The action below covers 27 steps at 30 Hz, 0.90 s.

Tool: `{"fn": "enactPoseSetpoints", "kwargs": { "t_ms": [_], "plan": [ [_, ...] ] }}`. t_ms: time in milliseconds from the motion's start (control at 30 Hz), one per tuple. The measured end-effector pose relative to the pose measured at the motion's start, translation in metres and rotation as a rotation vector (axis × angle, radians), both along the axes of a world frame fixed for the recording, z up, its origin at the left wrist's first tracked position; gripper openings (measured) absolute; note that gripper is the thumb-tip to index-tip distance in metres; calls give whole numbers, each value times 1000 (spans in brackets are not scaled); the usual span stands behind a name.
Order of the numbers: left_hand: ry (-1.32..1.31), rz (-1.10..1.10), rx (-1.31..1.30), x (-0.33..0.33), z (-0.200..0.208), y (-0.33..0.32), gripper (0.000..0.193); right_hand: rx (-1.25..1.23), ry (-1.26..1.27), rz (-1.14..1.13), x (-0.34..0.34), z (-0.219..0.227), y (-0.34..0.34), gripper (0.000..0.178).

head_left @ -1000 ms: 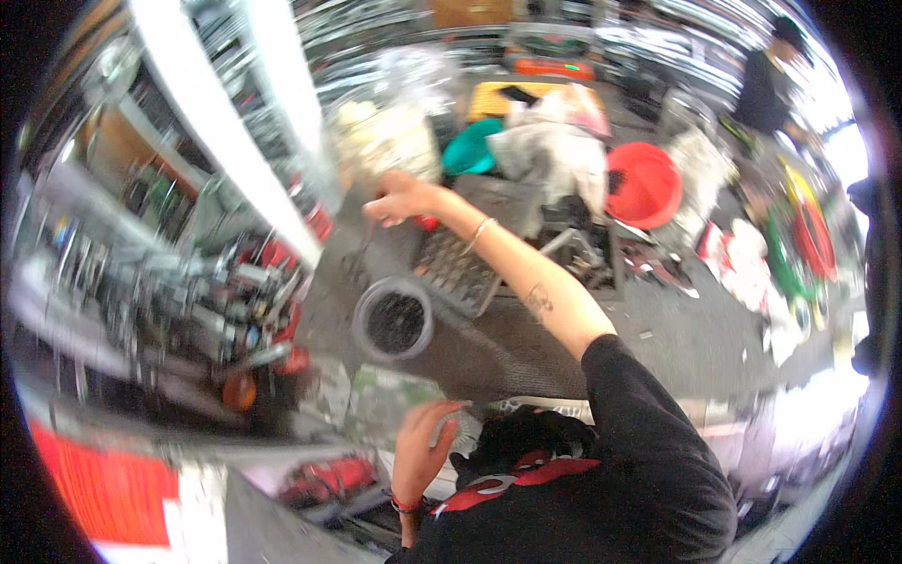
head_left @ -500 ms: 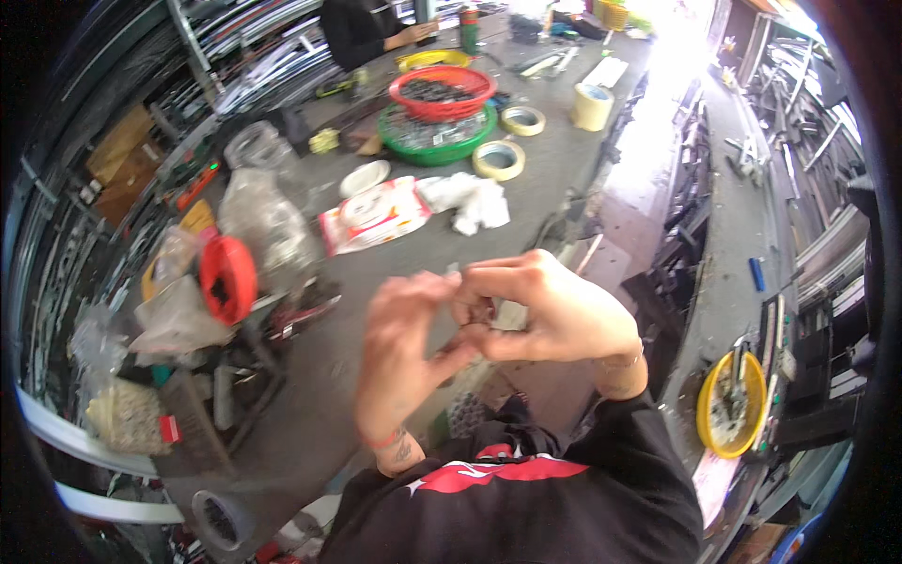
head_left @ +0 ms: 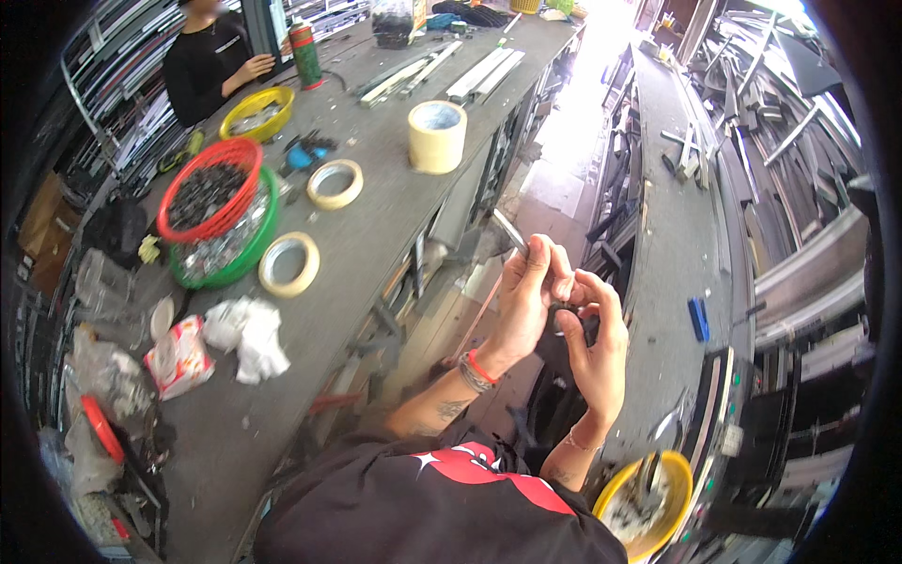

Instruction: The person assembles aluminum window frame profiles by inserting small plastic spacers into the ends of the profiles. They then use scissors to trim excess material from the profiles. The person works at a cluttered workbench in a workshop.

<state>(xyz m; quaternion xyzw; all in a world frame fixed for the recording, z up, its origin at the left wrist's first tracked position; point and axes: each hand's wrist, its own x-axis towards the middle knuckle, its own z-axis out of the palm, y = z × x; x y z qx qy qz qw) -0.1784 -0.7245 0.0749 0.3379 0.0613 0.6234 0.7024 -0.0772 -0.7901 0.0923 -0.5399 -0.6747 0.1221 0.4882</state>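
Observation:
My left hand (head_left: 522, 305) is closed around a thin, flat, pale strip (head_left: 510, 232), which sticks up past the thumb. Against it, my right hand (head_left: 598, 357) has its fingers curled in, pinching a small dark piece (head_left: 564, 309) between the two hands. The fingers hide most of that piece, so its kind cannot be made out. Both hands are over the gap between two work benches. Below my right hand, on the right bench, stands a yellow basket (head_left: 685, 479) of small parts.
Along the left bench (head_left: 310, 376) are tape rolls (head_left: 289, 264), a red basket (head_left: 254, 169) stacked on a green one (head_left: 270, 221), a wipes packet (head_left: 178, 359) and crumpled white tissue (head_left: 258, 343). A blue clip-like object (head_left: 698, 320) lies on the right bench. A person (head_left: 202, 61) stands at far left.
My view has turned right, toward the gap and the right bench. Both hands have come closer together, and the pale strip now shows clearly above my left hand.

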Motion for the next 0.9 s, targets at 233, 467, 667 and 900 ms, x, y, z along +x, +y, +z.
{"fn": "enactPoseSetpoints", "kwargs": {
  "t_ms": [233, 467, 667, 900],
  "plan": [
    [-144, 37, 25, 101, -13, 202, 41, -22, -85, -107, 85, -8, 198, 55],
    [197, 105, 106, 140, 8, 367, 38, -123, -72, 101, 159, -1, 388, 54],
    [868, 771, 240, 110, -8, 493, 39, -309, -23, 392, 187, -36, 578, 47],
    [1814, 959, -140, 53, -3, 574, 37, -276, 177, 513, 186, -38, 808, 37]
  ]
}}
